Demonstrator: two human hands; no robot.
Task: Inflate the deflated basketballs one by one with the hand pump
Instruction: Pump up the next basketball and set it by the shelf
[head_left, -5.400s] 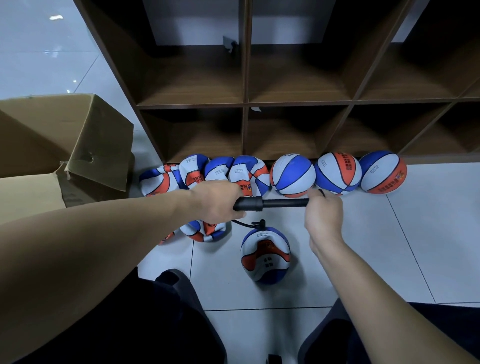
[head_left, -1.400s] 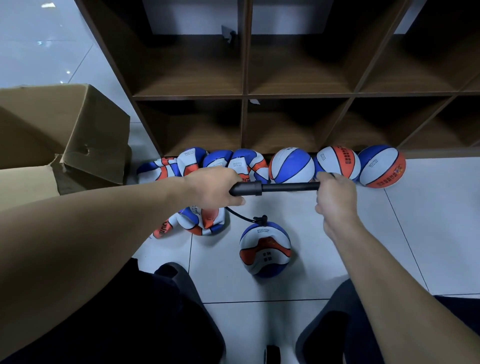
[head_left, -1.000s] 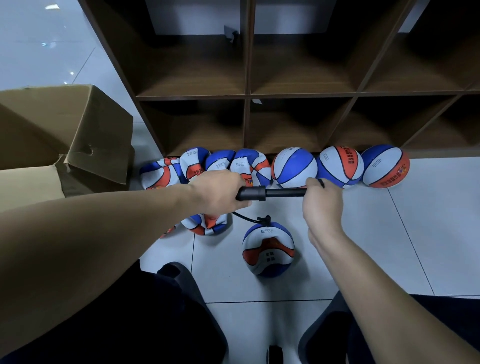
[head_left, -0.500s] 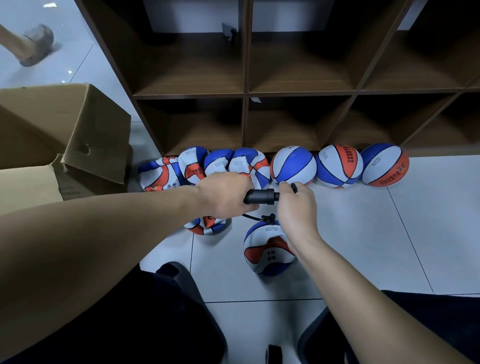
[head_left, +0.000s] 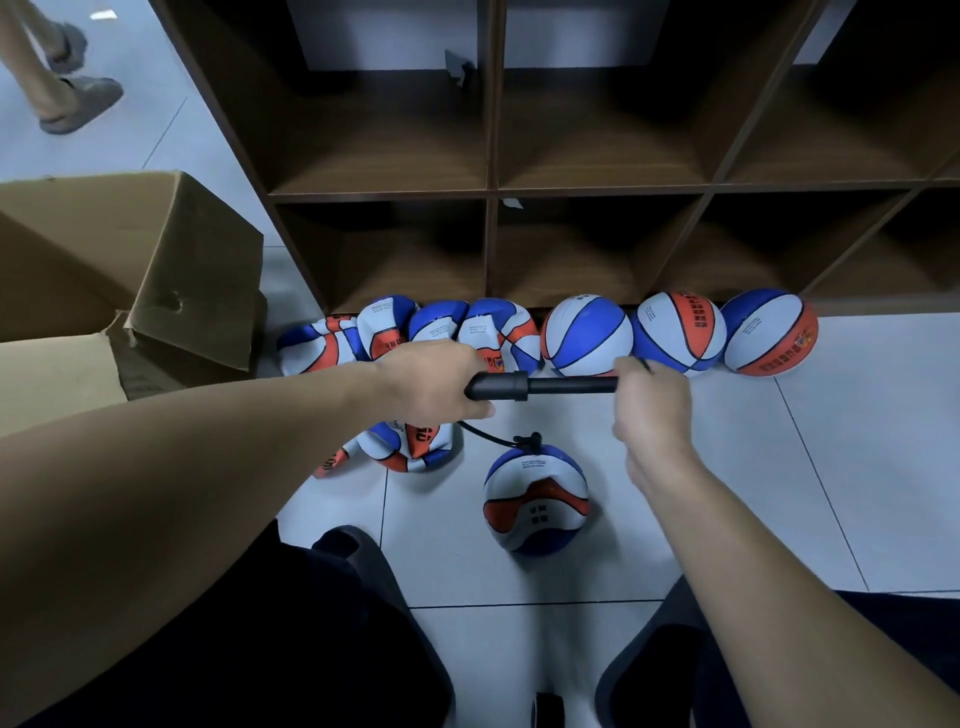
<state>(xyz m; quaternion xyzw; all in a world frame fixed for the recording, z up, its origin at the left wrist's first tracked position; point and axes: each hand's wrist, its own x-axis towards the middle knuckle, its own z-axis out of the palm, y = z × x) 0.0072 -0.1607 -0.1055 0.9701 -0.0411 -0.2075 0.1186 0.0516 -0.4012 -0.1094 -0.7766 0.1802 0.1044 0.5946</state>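
White floor tiles (head_left: 857, 467) lie under us, with a brown shelf (head_left: 491, 187) behind and a box (head_left: 130, 270) on our left. Half a second ago our hands were close together; now the right hand (head_left: 652, 410) has pulled away, so more of the pump (head_left: 540, 387) rod shows. Feet (head_left: 67, 88) have walked further in at the top left. Our left hand (head_left: 431, 384) is curled tight around the pump's fat end, and the right hand is curled around the handle. The pump is black and lies flat between both hands. Its hose (head_left: 491, 439) runs down to the ball (head_left: 535, 501) on the floor, just below our hands. That ball looks soft and dented. Three round balls (head_left: 680, 332) sit by the shelf.
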